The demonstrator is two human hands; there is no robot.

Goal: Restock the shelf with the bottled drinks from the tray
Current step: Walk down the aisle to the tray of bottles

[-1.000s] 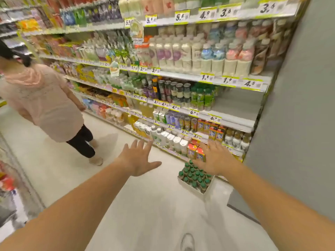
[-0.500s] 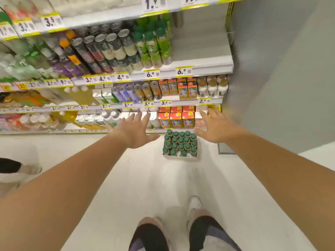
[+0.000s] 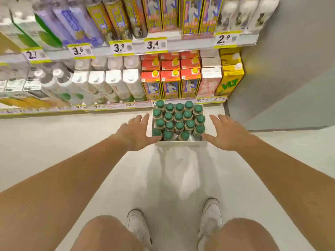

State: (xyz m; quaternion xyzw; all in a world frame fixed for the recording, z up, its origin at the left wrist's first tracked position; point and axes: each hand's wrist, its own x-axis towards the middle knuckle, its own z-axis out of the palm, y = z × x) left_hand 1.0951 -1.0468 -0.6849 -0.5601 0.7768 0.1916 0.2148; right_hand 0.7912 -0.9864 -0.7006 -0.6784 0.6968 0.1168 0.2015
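Between your spread left hand [image 3: 136, 133] and spread right hand [image 3: 224, 133] sat one tray [image 3: 181, 143], its nineteen green-capped bottles [image 3: 178, 117] upright, caps toward you.

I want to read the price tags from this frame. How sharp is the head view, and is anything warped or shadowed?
Head view: upper shelf cartons are smeared by motion blur; the tray and green caps are sharper; wide-angle bending curves the shelf edges; soft shadows lie on the floor below the tray.
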